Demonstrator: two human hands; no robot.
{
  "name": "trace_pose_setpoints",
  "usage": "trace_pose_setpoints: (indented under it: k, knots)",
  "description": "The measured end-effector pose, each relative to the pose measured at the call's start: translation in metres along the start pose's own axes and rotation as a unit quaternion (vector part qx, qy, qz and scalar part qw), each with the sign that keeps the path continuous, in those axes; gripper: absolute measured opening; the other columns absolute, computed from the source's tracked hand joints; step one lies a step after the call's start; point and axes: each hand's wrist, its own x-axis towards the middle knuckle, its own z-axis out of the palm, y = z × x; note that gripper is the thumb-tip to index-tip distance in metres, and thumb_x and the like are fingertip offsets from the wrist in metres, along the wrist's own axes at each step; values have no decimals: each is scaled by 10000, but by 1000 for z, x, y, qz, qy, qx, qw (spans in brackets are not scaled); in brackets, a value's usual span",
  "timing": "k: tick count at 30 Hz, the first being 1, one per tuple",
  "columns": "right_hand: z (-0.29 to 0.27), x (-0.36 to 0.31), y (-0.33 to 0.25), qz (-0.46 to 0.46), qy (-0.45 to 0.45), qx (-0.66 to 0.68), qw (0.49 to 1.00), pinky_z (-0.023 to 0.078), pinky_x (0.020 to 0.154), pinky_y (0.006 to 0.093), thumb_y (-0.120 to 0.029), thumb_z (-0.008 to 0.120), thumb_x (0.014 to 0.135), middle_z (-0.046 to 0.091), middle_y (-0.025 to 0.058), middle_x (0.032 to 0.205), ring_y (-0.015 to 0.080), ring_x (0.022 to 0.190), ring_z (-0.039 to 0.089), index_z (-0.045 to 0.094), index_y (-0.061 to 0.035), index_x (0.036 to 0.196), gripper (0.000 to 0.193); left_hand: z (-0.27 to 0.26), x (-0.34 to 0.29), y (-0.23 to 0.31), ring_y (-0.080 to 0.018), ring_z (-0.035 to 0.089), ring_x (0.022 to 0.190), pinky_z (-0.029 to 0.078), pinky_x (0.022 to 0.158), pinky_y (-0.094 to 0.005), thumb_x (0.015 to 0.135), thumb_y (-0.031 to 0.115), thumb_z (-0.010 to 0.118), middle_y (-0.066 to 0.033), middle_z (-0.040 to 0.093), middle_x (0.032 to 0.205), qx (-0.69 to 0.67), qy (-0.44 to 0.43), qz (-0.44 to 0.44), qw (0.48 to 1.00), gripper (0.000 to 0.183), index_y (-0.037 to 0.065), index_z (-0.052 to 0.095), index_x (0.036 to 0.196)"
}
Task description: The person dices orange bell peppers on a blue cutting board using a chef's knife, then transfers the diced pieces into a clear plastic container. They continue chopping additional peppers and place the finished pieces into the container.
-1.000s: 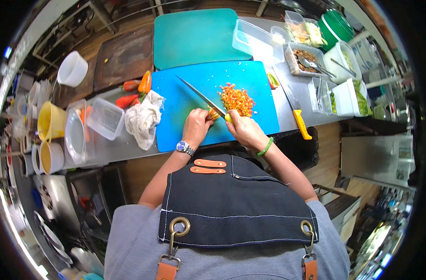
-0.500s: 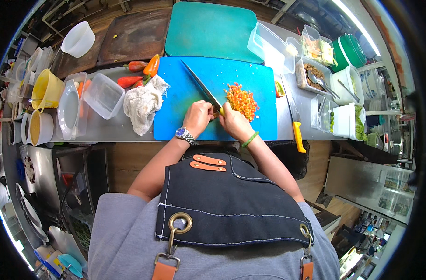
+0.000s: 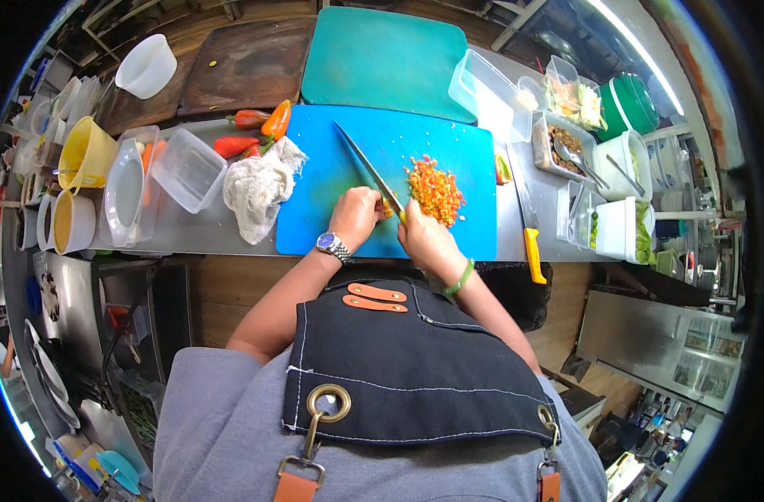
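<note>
My right hand [image 3: 430, 241] is wrapped round the handle of a kitchen knife [image 3: 367, 163], whose blade points away and to the left over the blue cutting board [image 3: 315, 180]. Closed fingers of my left hand [image 3: 356, 216] press a small orange pepper piece [image 3: 388, 207] to the board, right beside the blade. Most of that piece is hidden by the fingers and the knife. To the right of the blade lies a loose pile of finely diced red and orange pepper [image 3: 433, 191].
Whole red and orange peppers [image 3: 276, 122] and a crumpled white cloth [image 3: 261, 188] lie left of the board. A second knife with a yellow handle [image 3: 534, 255] rests at right, beyond it a tub of brown food [image 3: 556, 151]. A green board [image 3: 382, 63] lies behind.
My right hand has shifted slightly right and down with the knife, so its tip sits a little nearer. My left hand stays by the pepper piece. The whole view has shifted slightly.
</note>
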Motion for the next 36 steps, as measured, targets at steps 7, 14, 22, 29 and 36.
trace_pose_setpoints:
  k: [7,14,22,29,36]
  knots:
    - [13,14,6,-16,32,21,999,496,613,603,-224,592,950,635,291,710,497,693,644,411,-35,1046,279,-5,3,6,-366,668,813,535,745,-455,720,51,777,-173,676,828,-12,-11,17,1000,115,29,701,803]
    - [30,4,10,-4,47,23,999,518,591,601,-232,588,950,659,280,733,495,688,656,412,-38,1056,283,2,4,-2,-354,662,814,531,741,-446,701,62,800,-165,665,830,-16,-25,31,999,148,19,694,796]
    - [-7,-3,-1,6,-2,40,999,492,672,606,-206,557,959,655,295,781,508,759,646,407,-29,1051,249,-7,-9,2,-375,645,836,525,740,-463,708,57,804,-167,639,868,-1,12,63,998,202,19,651,835]
    - [8,-20,-2,41,-17,26,999,499,634,606,-214,575,954,650,285,756,508,723,641,410,-23,1049,270,-3,-11,-2,-375,651,827,525,740,-464,712,56,805,-175,656,824,21,7,45,999,189,11,652,815]
    - [9,4,-7,5,13,15,1000,507,613,601,-217,577,955,651,277,736,494,697,648,399,-20,1065,287,-3,-10,-1,-373,656,811,528,731,-459,712,56,801,-173,671,830,46,4,27,999,167,13,661,795]
